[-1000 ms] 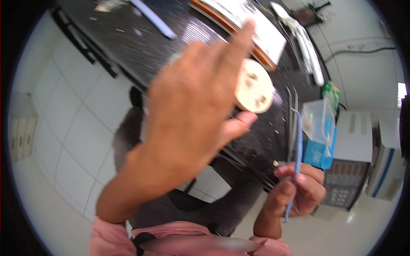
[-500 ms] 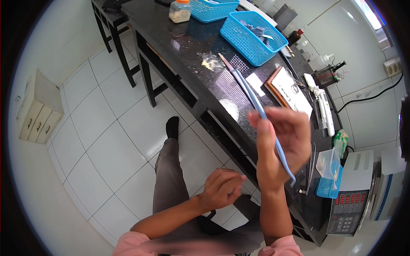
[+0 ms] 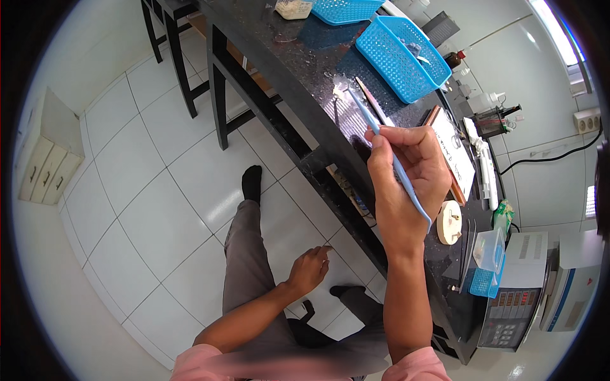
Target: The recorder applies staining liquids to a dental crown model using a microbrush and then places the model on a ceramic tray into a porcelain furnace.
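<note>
My right hand [image 3: 410, 168] is raised over the dark bench and grips a slim light-blue rod-like tool [image 3: 364, 110] like a pen. One end of the tool bends near my wrist; its other end points up and left towards cream crumbs [image 3: 341, 87] on the bench, contact not clear. Beside that end lies a pinkish pointed tool [image 3: 372, 98]. Below the bench edge, above the floor, my left hand [image 3: 309, 270] hangs with nothing in it, its fingers loosely bent and one stretched out. A round cream block [image 3: 450, 222] rests beside my right hand.
On the black bench [image 3: 267, 38] stand a blue basket [image 3: 400, 60] with cloth-like contents, a second blue basket [image 3: 343, 11] and a jar [image 3: 293, 9]. A clipboard [image 3: 454, 152] lies right of my right hand. Near the bench end is a device with a keypad [image 3: 508, 317].
My right hand has turned and moved slightly up with the blue tool. The left hand has lowered its fingers and opened a little. My view has shifted, and the round cream block now shows.
</note>
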A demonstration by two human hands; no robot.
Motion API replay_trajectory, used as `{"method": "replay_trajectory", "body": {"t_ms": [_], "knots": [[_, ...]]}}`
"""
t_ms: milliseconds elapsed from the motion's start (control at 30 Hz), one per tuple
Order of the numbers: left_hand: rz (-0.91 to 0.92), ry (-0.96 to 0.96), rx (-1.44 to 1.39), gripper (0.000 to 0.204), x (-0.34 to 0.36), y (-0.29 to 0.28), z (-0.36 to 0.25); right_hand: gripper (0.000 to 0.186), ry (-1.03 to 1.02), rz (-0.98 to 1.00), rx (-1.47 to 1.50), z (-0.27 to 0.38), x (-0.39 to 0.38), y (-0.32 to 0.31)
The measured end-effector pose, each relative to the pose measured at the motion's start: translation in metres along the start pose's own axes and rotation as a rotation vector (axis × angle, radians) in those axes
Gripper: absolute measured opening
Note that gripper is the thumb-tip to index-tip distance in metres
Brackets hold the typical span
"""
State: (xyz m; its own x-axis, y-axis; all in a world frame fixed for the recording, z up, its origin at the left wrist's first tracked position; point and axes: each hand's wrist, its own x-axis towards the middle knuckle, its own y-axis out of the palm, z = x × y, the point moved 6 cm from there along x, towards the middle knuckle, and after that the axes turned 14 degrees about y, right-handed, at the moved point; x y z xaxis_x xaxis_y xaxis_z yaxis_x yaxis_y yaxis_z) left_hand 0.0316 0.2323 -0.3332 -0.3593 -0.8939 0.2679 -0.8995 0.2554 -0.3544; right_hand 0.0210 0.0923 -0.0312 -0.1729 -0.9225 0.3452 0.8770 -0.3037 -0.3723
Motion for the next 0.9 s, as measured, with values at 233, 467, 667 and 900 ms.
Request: {"method": "replay_trajectory", "body": {"t_ms": [233,467,667,900], "knots": [[0.002,-0.021,-0.007,0.037,-0.004,0.004,0.005,0.009,-0.016,0.005,-0.028,-0.002,0.000,0.005],[0.030,-0.030,0.012,0.037,-0.005,0.010,0.006,0.010,-0.041,-0.016,-0.064,0.000,-0.004,0.001],[0.078,-0.078,0.012,0.037,0.000,0.015,0.010,0.015,-0.234,-0.129,-0.039,0.010,-0.012,-0.014],[0.085,-0.014,0.005,0.034,0.009,0.012,0.005,0.026,-0.403,0.037,-0.306,0.008,-0.118,-0.124]]}}
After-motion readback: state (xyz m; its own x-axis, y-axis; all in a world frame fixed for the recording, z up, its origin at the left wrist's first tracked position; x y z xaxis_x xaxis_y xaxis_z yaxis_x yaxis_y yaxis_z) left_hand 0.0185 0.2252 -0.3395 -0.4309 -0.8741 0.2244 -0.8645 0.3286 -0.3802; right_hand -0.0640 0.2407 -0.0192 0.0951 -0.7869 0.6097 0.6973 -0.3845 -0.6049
